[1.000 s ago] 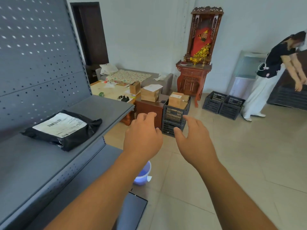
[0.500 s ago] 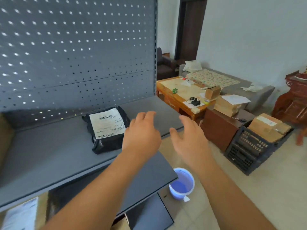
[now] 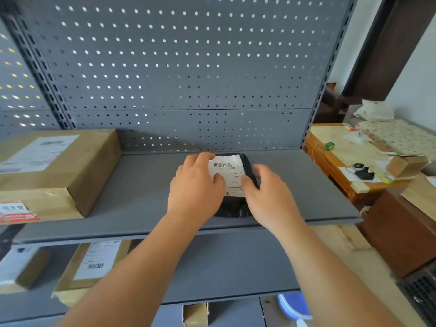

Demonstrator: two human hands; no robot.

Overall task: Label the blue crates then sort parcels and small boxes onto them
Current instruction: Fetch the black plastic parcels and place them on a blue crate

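Our left hand [image 3: 195,185] lies on the left side of the black poly mailer [image 3: 232,207], fingers relaxed and thumb on its white label [image 3: 230,172]. Our right hand [image 3: 271,194] curls round its right edge, gripping it. The mailer sits mid-way along the grey metal shelf [image 3: 141,185], and a cardboard box [image 3: 70,166] occupies the left end.

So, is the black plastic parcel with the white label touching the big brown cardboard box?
Apart. The head view shows a bare strip of grey metal shelf between the black plastic parcel and the brown cardboard box.
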